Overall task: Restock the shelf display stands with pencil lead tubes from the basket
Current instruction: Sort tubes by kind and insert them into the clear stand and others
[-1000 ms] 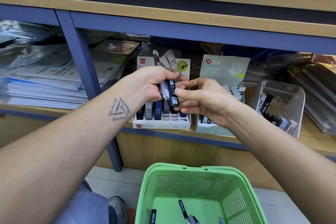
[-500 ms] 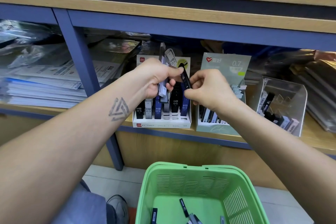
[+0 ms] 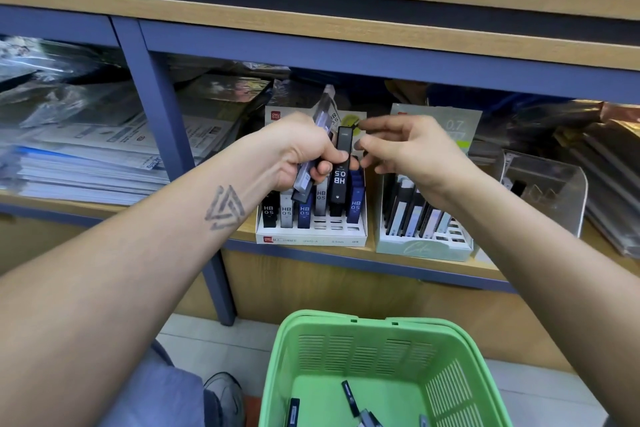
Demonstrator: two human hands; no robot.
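Shelf [image 3: 311, 255] behind, left hand [image 3: 298, 152] gripping lead tubes [image 3: 339, 170], right hand [image 3: 412, 152] loose beside them

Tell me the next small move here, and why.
Probably pinch the black HB 0.5 lead tube with the open right hand and slot it into the white display stand; the left hand grips several tubes, and front slots look empty.
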